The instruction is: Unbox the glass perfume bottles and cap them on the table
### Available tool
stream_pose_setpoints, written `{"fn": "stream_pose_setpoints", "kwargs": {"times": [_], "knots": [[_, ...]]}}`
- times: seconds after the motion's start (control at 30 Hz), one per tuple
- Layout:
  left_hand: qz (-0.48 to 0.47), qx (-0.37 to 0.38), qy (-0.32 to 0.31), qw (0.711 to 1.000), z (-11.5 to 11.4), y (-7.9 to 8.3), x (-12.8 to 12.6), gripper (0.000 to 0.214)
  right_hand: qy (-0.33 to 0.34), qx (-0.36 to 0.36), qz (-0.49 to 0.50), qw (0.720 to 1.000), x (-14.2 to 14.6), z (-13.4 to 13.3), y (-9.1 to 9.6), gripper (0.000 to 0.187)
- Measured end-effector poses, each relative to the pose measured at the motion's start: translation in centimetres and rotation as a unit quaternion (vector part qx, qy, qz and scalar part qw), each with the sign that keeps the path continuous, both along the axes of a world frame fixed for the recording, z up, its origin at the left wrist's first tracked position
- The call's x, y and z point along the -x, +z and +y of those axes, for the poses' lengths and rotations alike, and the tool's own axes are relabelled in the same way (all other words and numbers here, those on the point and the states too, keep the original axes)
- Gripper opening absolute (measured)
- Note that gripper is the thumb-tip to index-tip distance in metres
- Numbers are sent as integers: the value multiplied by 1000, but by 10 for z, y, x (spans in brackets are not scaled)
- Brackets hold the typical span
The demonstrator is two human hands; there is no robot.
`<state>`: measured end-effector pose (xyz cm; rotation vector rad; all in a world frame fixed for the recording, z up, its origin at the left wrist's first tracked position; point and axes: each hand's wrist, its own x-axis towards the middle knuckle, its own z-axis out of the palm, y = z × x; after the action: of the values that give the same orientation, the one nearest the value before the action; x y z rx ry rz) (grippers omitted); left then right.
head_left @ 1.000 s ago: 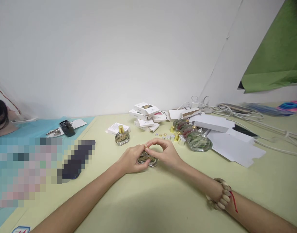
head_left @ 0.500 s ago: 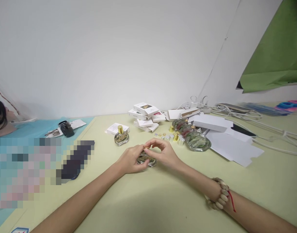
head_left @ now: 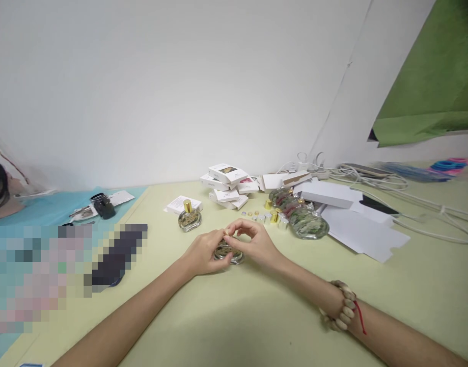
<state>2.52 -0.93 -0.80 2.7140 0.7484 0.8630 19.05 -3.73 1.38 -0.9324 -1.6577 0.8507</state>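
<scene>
A flat round glass perfume bottle with dried plant matter showing through it stands on the table. My left hand is closed around its left side, thumb across the front. At the bottle's neck the thumb and fingertips of my right hand pinch a small gold collar, now mostly covered by the fingers. A similar bottle with a gold cap stands farther back on the left. Several small rings and gold and silver caps lie beyond my right hand, beside a row of bottles.
White boxes are stacked near the wall, with a printed white box to their left. Opened white cartons and white cables lie on the right. A black jar stands on the blue cloth at left.
The view has shifted slightly. Both hands stay at the bottle; my right fingertips have closed in over the neck, covering the gold collar that showed more before.
</scene>
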Motion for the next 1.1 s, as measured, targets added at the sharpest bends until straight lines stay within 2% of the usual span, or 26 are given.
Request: {"fn": "stream_pose_setpoints", "kwargs": {"times": [0.27,0.47,0.7,0.83,0.93,1.1], "knots": [[3,-3,9,1000,-2,2,-1,13,15,-14,7,1000,0,1,-2,17],[3,-6,12,1000,-2,2,-1,13,44,10,22,999,0,2,-4,20],[13,-23,21,999,-3,3,-2,14,23,-2,11,1000,1,-2,-6,32],[21,-63,81,995,-4,3,-3,15,23,19,8,1000,1,0,-8,35],[17,-58,135,989,-4,3,-4,16,15,33,6,999,-1,5,-11,36],[24,-27,185,982,-3,0,-5,25,9,-13,-59,998,-8,13,-15,29]]}}
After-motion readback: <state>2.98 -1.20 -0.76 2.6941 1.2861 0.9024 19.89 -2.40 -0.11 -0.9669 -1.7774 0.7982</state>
